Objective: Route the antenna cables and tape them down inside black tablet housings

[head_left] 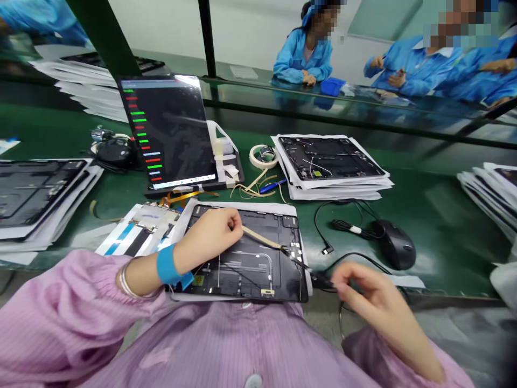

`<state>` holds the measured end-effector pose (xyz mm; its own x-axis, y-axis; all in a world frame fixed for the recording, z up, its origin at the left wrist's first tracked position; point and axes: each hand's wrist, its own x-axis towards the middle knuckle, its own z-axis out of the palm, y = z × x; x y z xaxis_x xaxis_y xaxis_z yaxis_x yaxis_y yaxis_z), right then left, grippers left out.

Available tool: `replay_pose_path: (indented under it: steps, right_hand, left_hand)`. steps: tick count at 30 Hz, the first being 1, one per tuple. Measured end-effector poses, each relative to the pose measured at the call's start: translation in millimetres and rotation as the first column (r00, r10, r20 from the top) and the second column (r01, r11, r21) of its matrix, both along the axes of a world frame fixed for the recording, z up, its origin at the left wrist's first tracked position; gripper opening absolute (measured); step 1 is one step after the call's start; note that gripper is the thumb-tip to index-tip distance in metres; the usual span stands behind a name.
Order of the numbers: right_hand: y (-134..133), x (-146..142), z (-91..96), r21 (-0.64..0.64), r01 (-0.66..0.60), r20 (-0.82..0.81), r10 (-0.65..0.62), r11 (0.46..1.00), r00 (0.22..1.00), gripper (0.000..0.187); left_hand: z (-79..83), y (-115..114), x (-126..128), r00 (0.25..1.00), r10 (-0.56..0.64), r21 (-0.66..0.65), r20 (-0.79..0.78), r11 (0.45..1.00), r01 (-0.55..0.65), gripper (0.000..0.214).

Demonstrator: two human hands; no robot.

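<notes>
Open black tablet (246, 258) lies flat, beige strip (260, 238) across it, black plug (322, 280) at edge.

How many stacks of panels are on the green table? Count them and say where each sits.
4. Left-edge stack; far back-left stack; centre-right stack; right-edge stack, cut off by the frame. Others may be hidden.

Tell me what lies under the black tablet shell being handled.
A white paper sheet shows past the far and right edges of the black tablet shell. Whatever lies beneath its middle is covered.
</notes>
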<state>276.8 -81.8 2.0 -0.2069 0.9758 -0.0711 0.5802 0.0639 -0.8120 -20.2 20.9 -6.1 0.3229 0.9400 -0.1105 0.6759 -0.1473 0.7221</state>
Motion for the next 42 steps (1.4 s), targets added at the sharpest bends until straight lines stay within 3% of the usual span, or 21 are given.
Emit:
replay_pose_path:
  steps: [3, 6, 9, 14, 16, 19, 20, 21, 22, 24, 25, 26, 29, 32, 38, 42]
  right_hand:
    - [-15.0, 34.4, 1.0, -0.097, 0.111, -0.021, -0.113, 0.989, 0.993, 0.017]
    - [-21.9, 44.4, 0.0, -0.162, 0.177, -0.036, -0.185, 0.971, 0.982, 0.019]
    - [-18.6, 36.3, -0.4, -0.185, 0.150, -0.065, -0.164, 0.971, 0.984, 0.020]
    - [-5.7, 16.2, 8.8, -0.087, 0.081, -0.051, -0.086, 0.993, 0.995, 0.018]
    - [-0.7, 4.0, 15.0, -0.027, 0.026, -0.051, -0.027, 0.999, 0.998, 0.016]
    - [8.6, -26.8, 21.6, 0.043, -0.050, -0.081, 0.054, 0.998, 0.995, 0.012]
    - [12.4, -39.5, 22.4, 0.048, -0.070, -0.093, 0.075, 0.996, 0.993, 0.011]
    - [16.5, -52.1, 22.4, 0.056, -0.089, -0.110, 0.094, 0.994, 0.989, 0.010]
    - [20.7, -63.8, 21.8, 0.051, -0.102, -0.120, 0.108, 0.993, 0.987, 0.010]
    - [28.3, -80.7, 19.3, 0.066, -0.176, -0.141, 0.184, 0.982, 0.973, 0.013]
    - [31.3, -84.7, 17.6, 0.073, -0.214, -0.161, 0.223, 0.974, 0.961, 0.018]
    - [33.7, -85.7, 15.6, 0.083, -0.234, -0.182, 0.246, 0.969, 0.952, 0.022]
    - [37.1, -74.8, 5.7, 0.106, -0.127, -0.189, 0.145, 0.986, 0.971, 0.026]
    - [36.3, -59.8, -12.3, 0.154, -0.003, -0.027, 0.008, 0.988, 1.000, 0.021]
    - [27.6, -54.3, -48.2, 0.380, -0.084, 0.266, -0.022, 0.921, 0.964, 0.022]
    - [22.7, -57.4, -54.7, 0.424, -0.139, 0.366, -0.028, 0.895, 0.930, 0.027]
  left_hand:
    - [2.1, 3.2, -2.4, 1.000, 0.010, -0.017, 0.011, 1.000, -0.010, 0.009]
    - [17.3, 9.4, 3.1, 0.989, 0.014, -0.055, 0.149, 0.998, -0.005, 0.010]
    - [30.5, 32.8, 13.2, 0.948, 0.081, -0.072, 0.309, 0.996, -0.062, 0.016]
    - [24.4, 79.6, 14.0, 0.975, 0.158, -0.028, 0.159, 0.987, -0.155, 0.017]
    - [21.7, 78.9, 8.6, 0.981, 0.172, 0.025, 0.091, 0.984, -0.175, 0.017]
    - [25.4, 53.7, 6.2, 0.981, 0.189, 0.131, 0.052, 0.972, -0.195, 0.024]
    - [27.5, 42.3, 7.6, 0.987, 0.147, 0.083, 0.059, 0.985, -0.152, 0.029]
    - [29.3, 31.3, 9.9, 0.994, 0.066, -0.051, 0.089, 0.997, -0.061, 0.034]
    - [30.4, 21.6, 12.5, 0.989, -0.019, -0.228, 0.149, 0.972, 0.053, 0.039]
    - [29.7, 8.8, 16.4, 0.948, -0.119, -0.514, 0.295, 0.817, 0.262, 0.039]
    - [28.0, 6.0, 16.8, 0.934, -0.127, -0.579, 0.333, 0.754, 0.309, 0.038]
    - [25.8, 5.4, 15.8, 0.933, -0.131, -0.602, 0.335, 0.732, 0.319, 0.036]
    - [19.4, 11.3, 6.4, 0.957, -0.136, -0.597, 0.257, 0.756, 0.268, 0.033]
    - [17.8, 19.2, -4.7, 0.969, -0.165, -0.582, 0.185, 0.776, 0.243, 0.033]
    - [17.6, 21.3, -14.7, 0.945, -0.300, -0.315, -0.131, 0.916, 0.248, 0.028]
    - [11.4, 14.8, -18.3, 0.926, -0.304, -0.205, -0.224, 0.944, 0.260, 0.019]
